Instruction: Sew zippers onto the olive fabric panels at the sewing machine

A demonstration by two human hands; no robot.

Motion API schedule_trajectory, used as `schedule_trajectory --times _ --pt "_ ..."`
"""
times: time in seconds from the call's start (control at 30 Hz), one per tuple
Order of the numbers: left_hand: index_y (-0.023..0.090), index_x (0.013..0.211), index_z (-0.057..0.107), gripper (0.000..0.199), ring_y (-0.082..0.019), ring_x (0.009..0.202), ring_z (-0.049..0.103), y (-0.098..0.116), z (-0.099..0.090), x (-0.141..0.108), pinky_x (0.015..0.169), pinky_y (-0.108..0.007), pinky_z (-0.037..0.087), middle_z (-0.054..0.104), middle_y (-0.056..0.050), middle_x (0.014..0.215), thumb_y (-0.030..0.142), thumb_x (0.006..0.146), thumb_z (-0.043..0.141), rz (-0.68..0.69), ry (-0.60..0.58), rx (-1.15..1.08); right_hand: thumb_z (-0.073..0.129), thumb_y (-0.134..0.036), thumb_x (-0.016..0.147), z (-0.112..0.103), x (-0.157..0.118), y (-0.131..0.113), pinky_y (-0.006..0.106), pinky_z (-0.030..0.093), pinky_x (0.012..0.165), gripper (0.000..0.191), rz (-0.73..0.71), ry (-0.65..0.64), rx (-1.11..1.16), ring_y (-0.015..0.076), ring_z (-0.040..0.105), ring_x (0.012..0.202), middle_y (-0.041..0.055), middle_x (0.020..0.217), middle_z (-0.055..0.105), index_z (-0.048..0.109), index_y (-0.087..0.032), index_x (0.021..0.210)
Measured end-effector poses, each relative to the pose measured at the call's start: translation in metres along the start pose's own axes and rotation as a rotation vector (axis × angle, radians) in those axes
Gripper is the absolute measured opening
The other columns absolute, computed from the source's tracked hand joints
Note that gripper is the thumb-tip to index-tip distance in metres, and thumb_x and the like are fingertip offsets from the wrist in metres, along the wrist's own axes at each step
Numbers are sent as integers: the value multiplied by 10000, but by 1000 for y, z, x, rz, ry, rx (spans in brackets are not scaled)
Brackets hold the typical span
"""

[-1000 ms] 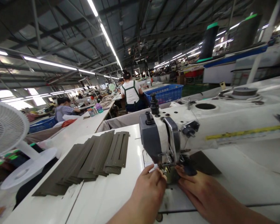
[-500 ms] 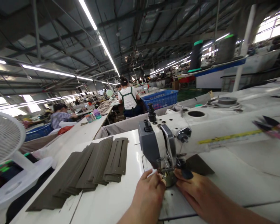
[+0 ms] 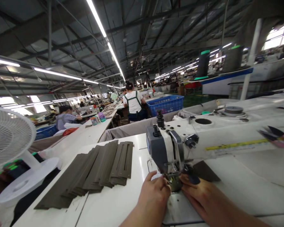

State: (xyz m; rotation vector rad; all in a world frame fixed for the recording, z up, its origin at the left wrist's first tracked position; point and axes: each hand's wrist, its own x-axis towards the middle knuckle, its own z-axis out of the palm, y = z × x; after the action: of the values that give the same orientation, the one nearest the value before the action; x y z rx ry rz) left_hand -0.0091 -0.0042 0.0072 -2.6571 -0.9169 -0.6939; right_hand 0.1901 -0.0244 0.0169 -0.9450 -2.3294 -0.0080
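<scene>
Fingers [image 3: 159,183] of the L hand [image 3: 155,200] are bent & bunched, one digit sticking out a bit from the rest, tips at the L side of the small olive pc [image 3: 176,185]; can't tell if they're pinching it. R hand [image 3: 202,193] comes in from abt 4 o'clock, fingers close together, tips at the pc's R side, partly hidden behind a dark rounded part [image 3: 193,179]; grip there can't be told either. Pc sits b/w both hands, right under the sewing head [image 3: 164,148], which is at 12 o'clock from it.

Taking the pc as clock centre: flat dark olive sheet [image 3: 207,171] at 2, just past R hand; can't tell if it's joined to the pc. Further out at 2, scissors [image 3: 278,135] w/ pink handles, near the yellow tape strip [image 3: 236,145] on the machine arm [image 3: 220,134]. At 9, overlapping olive strips [image 3: 97,168] on the white table [image 3: 113,205], the nearest ones slotted. White fan [image 3: 9,138] beyond, betw. 9 & 10. Co-worker in striped top [image 3: 65,121] at 10; another in white top w/ green straps [image 3: 133,102], back turned, at 11. Blue basket [image 3: 165,103] at 12, behind sewing head. Thread cones [image 3: 203,64] up toward 1.
</scene>
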Motion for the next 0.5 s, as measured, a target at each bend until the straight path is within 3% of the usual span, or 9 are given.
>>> schedule_trajectory --times 0.17,0.5 --pt "175 795 581 58 -128 798 634 -1 0 2 944 -356 391 655 8 819 154 806 633 -10 -54 17 367 -86 841 0 0 -1 294 512 793 288 -11 20 -14 188 630 912 99 958 666 632 -170 915" --pt "173 806 583 68 -126 813 634 -4 8 -4 921 -330 407 661 5 865 166 806 650 -4 12 13 406 -178 876 9 -8 8 278 534 743 233 44 189 -106 187 650 842 95 926 677 621 -172 966"
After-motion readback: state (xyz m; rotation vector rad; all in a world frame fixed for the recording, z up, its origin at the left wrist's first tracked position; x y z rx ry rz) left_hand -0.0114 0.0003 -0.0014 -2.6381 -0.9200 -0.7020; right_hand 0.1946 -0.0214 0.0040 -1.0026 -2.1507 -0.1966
